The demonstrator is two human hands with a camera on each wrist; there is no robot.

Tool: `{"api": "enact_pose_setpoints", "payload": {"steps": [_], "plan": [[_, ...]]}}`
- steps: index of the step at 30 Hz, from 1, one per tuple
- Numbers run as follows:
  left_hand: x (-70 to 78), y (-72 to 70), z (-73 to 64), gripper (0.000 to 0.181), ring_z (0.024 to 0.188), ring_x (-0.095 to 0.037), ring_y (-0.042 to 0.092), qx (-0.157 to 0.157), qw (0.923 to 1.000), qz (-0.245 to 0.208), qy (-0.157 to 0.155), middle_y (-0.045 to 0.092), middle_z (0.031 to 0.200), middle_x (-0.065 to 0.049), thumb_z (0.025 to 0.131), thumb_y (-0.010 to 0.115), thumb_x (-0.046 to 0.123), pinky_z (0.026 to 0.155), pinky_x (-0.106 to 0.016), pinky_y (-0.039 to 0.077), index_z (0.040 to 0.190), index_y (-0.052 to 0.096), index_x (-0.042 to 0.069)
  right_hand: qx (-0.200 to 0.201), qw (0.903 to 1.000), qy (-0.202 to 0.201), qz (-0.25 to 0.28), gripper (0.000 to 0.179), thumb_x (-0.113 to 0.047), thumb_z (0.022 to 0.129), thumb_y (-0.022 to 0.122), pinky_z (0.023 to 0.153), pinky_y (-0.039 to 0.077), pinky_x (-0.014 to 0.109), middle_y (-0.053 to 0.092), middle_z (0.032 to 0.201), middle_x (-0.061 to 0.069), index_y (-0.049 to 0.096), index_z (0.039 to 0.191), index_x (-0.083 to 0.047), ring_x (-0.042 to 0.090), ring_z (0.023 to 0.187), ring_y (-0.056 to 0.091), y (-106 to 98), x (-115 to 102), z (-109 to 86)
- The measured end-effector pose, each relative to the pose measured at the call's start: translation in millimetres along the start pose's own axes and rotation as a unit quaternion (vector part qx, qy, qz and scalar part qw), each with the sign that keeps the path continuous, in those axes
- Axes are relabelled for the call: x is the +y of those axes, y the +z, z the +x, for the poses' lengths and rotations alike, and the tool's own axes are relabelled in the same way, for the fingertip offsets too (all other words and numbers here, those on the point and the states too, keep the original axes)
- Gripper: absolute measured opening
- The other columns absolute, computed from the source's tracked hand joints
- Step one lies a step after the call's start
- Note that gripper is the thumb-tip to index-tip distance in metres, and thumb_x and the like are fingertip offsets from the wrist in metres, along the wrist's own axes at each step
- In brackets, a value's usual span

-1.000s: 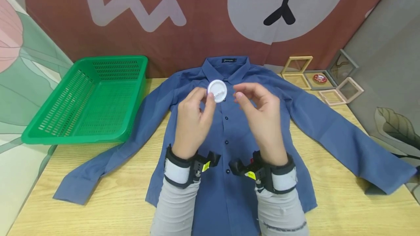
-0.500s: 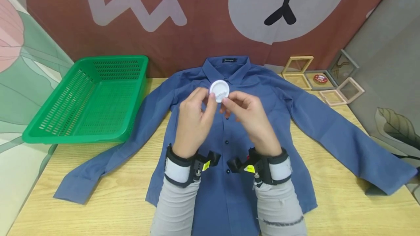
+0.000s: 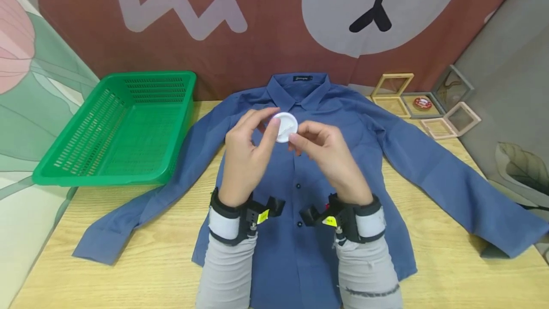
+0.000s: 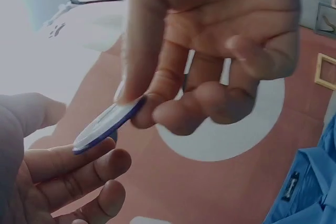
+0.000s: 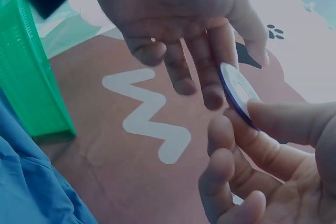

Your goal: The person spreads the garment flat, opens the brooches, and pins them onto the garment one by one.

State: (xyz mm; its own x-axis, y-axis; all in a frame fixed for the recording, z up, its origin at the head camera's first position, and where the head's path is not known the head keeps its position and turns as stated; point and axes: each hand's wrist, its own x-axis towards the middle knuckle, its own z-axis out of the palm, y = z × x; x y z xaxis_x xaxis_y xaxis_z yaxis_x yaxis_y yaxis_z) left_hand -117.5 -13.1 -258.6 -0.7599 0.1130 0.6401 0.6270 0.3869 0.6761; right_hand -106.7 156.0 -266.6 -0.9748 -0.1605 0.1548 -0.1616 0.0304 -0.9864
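A round pin badge [image 3: 287,127], white-backed with a clasp across it and a blue-purple rim, is held up in front of the blue shirt [image 3: 317,175]. My right hand [image 3: 330,154] pinches its lower right edge between thumb and index finger. In the right wrist view that thumb [image 5: 283,121] presses the badge's white back. My left hand [image 3: 249,151] is on its other side, index finger behind the badge's edge. The left thumb [image 4: 39,111] stands apart from the badge in the left wrist view, though it overlaps it in the head view. The badge's front is hidden.
Spread over the wooden table [image 3: 163,252], the shirt lies buttoned side up, sleeves outstretched. A green basket [image 3: 171,173] overlaps its left sleeve. Small hinged frames [image 3: 443,128] stand at the back right, one holding a red-and-white disc [image 3: 422,103]. A printed cloth [image 3: 266,51] hangs behind.
My right hand has come in from the right and taken hold of the badge that my left hand was pinching. The left thumb has lifted off it.
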Motion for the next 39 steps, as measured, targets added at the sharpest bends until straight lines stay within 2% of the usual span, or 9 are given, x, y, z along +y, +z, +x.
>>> {"api": "enact_pose_setpoints", "payload": {"steps": [5,9,12,18,23,27,32,36,39], "plan": [[-1.5,-4.4,1.8,0.022,0.085,-0.019,0.058,-0.007,1.0000,-0.003,0.005,0.069,0.093,-0.009,0.097,0.065,0.020,0.073,-0.031,0.047,0.105,0.074,0.002,-0.042,0.9984,-0.001,-0.038,0.014,-0.013,0.098,0.063,0.077,0.051,0.032,0.067,0.088,0.003,0.069,0.101,0.000,0.021,0.085,0.062,-0.4,-2.5,-1.2],[-2.9,-5.4,1.0,0.020,0.083,-0.018,0.056,-0.023,0.9997,-0.004,0.001,0.068,0.087,-0.008,0.096,0.066,0.019,0.071,-0.032,0.047,0.094,0.074,0.001,-0.056,0.9953,-0.005,-0.079,0.014,-0.014,0.097,0.064,0.079,0.051,0.036,0.067,0.093,0.008,0.070,0.101,-0.002,0.024,0.086,0.062,0.2,-1.2,-2.4],[-2.9,-5.7,0.5,0.018,0.083,-0.018,0.055,-0.028,0.9996,0.000,0.000,0.067,0.085,-0.009,0.095,0.066,0.017,0.072,-0.032,0.046,0.090,0.073,0.001,-0.058,0.9947,-0.012,-0.084,0.013,-0.012,0.097,0.063,0.079,0.051,0.037,0.066,0.091,0.010,0.070,0.101,-0.001,0.026,0.085,0.061,0.4,0.2,-2.2],[-3.2,-4.8,0.5,0.017,0.082,-0.019,0.054,-0.028,0.9996,0.009,0.003,0.068,0.086,-0.009,0.096,0.066,0.016,0.072,-0.032,0.045,0.091,0.073,0.001,-0.056,0.9952,-0.005,-0.080,0.014,-0.013,0.097,0.064,0.078,0.052,0.036,0.068,0.093,0.009,0.071,0.103,-0.002,0.030,0.086,0.061,0.5,3.1,0.4],[-4.3,-2.7,0.6,0.018,0.083,-0.020,0.055,-0.018,0.9997,0.012,0.010,0.068,0.087,-0.009,0.096,0.067,0.016,0.073,-0.033,0.045,0.091,0.073,0.000,-0.102,0.9930,0.023,-0.055,0.024,-0.012,0.095,0.067,0.080,0.054,0.033,0.069,0.101,0.008,0.069,0.116,-0.002,0.023,0.088,0.065,1.5,10.1,4.6],[-4.8,-1.1,0.5,0.018,0.083,-0.020,0.055,-0.014,0.9997,0.012,0.016,0.069,0.087,-0.009,0.095,0.067,0.016,0.073,-0.033,0.045,0.091,0.074,0.001,-0.126,0.9913,0.035,-0.018,0.022,-0.014,0.097,0.065,0.074,0.052,0.030,0.067,0.093,0.005,0.068,0.114,0.000,0.020,0.083,0.062,4.7,15.0,7.3],[-4.6,-0.5,0.8,0.018,0.083,-0.022,0.056,-0.010,0.9995,0.017,0.023,0.070,0.088,-0.009,0.096,0.066,0.017,0.075,-0.034,0.045,0.091,0.074,0.001,-0.114,0.9932,0.022,0.006,0.017,-0.013,0.098,0.062,0.071,0.049,0.029,0.064,0.085,0.004,0.067,0.107,0.001,0.020,0.079,0.058,7.5,18.1,9.2],[-7.1,-1.0,1.9,0.019,0.082,-0.025,0.056,0.000,0.9994,0.019,0.028,0.070,0.088,-0.010,0.096,0.066,0.016,0.075,-0.034,0.044,0.091,0.074,0.000,-0.105,0.9943,0.015,0.010,0.018,-0.011,0.098,0.062,0.073,0.050,0.031,0.067,0.086,0.003,0.069,0.109,0.001,0.022,0.081,0.061,6.7,17.3,9.4],[-8.6,-1.5,3.0,0.019,0.081,-0.026,0.057,0.009,0.9992,0.019,0.033,0.071,0.087,-0.011,0.096,0.066,0.016,0.074,-0.033,0.043,0.091,0.074,-0.001,-0.095,0.9954,0.012,0.003,0.020,-0.013,0.098,0.062,0.068,0.048,0.030,0.069,0.085,0.001,0.069,0.111,0.001,0.023,0.081,0.062,4.8,15.8,9.4]]}}
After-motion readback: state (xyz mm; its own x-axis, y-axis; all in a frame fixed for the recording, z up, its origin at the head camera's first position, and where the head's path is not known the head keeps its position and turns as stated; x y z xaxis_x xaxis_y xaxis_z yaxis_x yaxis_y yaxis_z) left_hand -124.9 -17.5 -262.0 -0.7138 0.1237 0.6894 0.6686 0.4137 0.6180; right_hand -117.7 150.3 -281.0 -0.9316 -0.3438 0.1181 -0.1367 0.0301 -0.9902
